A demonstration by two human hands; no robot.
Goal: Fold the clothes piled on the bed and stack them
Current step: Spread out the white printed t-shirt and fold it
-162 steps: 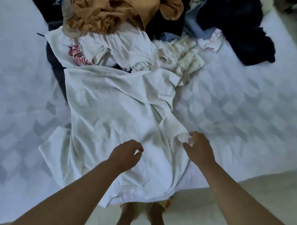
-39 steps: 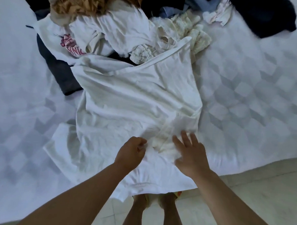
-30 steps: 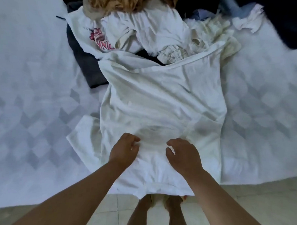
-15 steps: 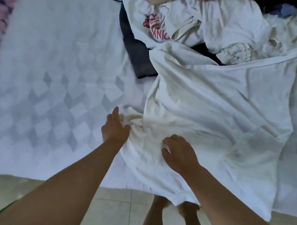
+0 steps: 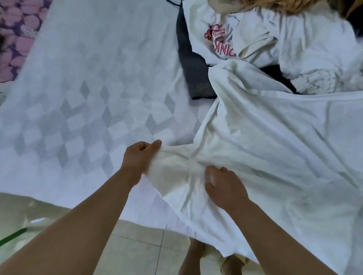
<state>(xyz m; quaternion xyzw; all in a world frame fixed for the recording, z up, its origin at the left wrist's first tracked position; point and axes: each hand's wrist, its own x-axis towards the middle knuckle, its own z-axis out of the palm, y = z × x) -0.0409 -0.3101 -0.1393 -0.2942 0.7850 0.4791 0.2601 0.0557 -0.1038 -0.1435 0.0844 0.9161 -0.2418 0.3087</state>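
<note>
two hands, one bed, a heap of clothes

one white shirt [image 5: 278, 153] under both hands; beyond the right hand [image 5: 226, 188], one pink-print shirt [image 5: 202, 35], one dark garment [image 5: 193, 74], one tan garment [image 5: 284, 3]; one bed [image 5: 85, 82] past the left hand [image 5: 137, 158].

White garment [image 5: 278, 153] on a white diamond-patterned bedsheet [image 5: 91, 105]; pink-printed white shirt [image 5: 213, 33]; dark grey cloth [image 5: 195, 72].
</note>
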